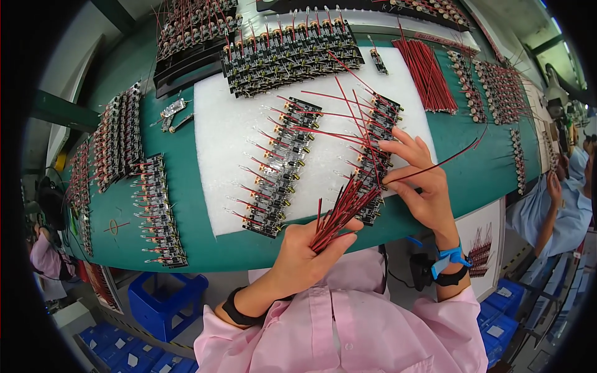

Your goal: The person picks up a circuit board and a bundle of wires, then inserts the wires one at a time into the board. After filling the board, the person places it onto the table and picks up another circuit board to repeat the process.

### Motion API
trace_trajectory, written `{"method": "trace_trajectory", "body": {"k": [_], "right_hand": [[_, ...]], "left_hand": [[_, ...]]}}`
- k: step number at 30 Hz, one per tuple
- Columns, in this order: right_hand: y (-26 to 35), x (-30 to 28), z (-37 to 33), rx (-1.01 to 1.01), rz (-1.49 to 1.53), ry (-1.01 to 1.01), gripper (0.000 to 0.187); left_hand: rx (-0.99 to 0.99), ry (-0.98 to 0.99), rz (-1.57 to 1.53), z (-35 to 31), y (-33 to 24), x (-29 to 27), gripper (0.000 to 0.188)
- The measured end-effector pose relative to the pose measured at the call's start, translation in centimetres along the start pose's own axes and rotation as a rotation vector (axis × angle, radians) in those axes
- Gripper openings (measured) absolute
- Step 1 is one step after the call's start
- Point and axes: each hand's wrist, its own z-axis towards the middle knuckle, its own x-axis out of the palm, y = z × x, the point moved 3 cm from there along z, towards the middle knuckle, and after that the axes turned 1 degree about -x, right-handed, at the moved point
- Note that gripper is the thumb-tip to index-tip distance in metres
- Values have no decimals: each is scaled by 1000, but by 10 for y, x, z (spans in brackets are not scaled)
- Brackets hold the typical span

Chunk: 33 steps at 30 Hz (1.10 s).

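My left hand is closed round a bundle of thin red and black wires, whose ends fan up and away. My right hand pinches a single red-and-black wire between thumb and forefinger, its length trailing off to the right. Directly under those fingers lies a slanted row of small black circuit boards, partly covered by the hand and loose wires. Left of it runs a second row of boards with short red leads. Both rows rest on a white foam sheet.
A dense block of boards stands at the foam's far edge, beside one single board. Cut red wires lie in a pile at the far right. More board rows line the green table. A blue stool stands below.
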Motion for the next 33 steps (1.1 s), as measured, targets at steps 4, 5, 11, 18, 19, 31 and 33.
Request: {"method": "trace_trajectory", "body": {"k": [4,5,11,18,19,31,33], "right_hand": [[0,0,0,8,2,1,7],[0,0,0,12,2,1,7],[1,2,1,28,-15,8,5],[3,3,-1,18,-38,-12,5],[3,3,-1,11,-37,-22,5],[4,4,0,11,-48,-22,5],[4,5,0,22,-44,-30,4]], "left_hand": [[41,-2,-4,0,2,0,17],[41,1,-4,0,2,0,18],[53,-9,1,0,1,-1,18],[100,-8,31,1,-3,0,18],[100,-14,28,1,-4,0,18],[-45,37,-11,0,-8,-2,15],[-71,52,-19,0,-8,-2,15]]}}
